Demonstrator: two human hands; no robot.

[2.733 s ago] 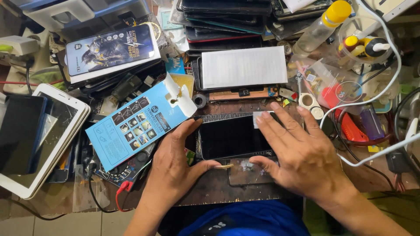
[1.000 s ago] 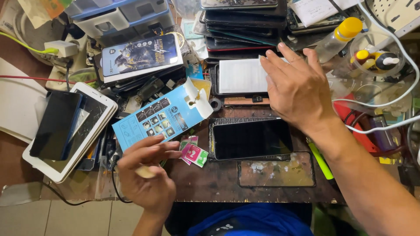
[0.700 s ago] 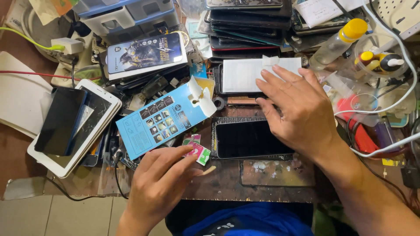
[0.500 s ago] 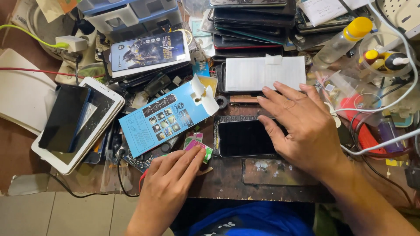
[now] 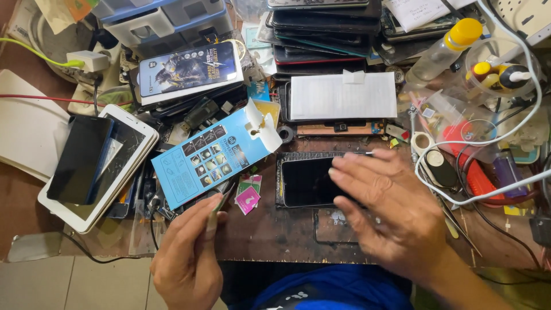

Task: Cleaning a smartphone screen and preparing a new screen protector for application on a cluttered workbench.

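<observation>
Cluttered bench (image 5: 275, 235): dark glossy phone (image 5: 307, 181) lies flat under right hand (image 5: 390, 209)

Counted: two hands, left hand (image 5: 186, 258) and right hand (image 5: 390, 209); one dark phone (image 5: 307, 181); one blue packet (image 5: 209, 158); one yellow-capped bottle (image 5: 442, 51).

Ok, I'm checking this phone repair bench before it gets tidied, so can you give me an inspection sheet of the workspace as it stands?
Surface: worn brown wooden bench, scuffed, mostly covered.
Job's things: dark-screened phone lying flat; small pink packets beside it.
Clutter: blue screen-protector box, white tablet with a dark phone on top, stack of phones, yellow-capped bottle, tape roll.
Hands: left hand pinches a thin strip; right hand, fingers spread, over the phone's right end.
Cables: white cable looping at right; green cable, red wire at left.
Surroundings: tiled floor, blue clothing below.
</observation>
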